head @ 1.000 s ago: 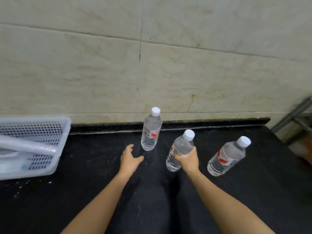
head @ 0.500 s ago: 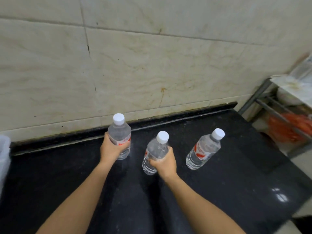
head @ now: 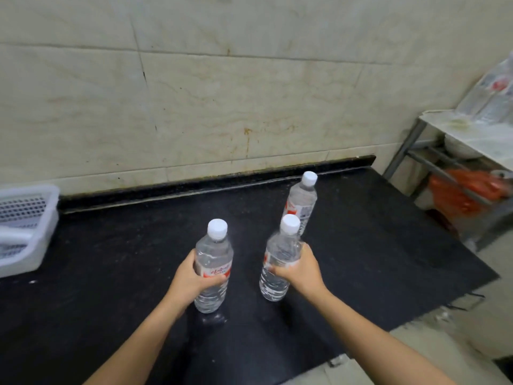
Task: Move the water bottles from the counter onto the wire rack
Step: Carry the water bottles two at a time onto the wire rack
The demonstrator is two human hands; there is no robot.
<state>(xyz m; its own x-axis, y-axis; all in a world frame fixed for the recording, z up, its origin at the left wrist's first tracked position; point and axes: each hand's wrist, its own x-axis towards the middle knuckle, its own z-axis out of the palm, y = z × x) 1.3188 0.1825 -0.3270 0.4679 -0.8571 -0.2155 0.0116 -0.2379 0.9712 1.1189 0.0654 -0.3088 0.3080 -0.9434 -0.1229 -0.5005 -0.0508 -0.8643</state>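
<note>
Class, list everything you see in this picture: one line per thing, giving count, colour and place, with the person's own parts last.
water bottles: 3, clear with white caps and red-and-white labels; left-held bottle, right-held bottle, third bottle standing free behind on the counter
counter: 1, black, against the wall
basket: 1, white plastic, perforated, counter's left end
rack: 1, grey metal, right of the counter
orange bag: 1, on the rack's lower level
tiled wall: beige, behind
left hand: 1, gripping a bottle
right hand: 1, gripping a bottle
</note>
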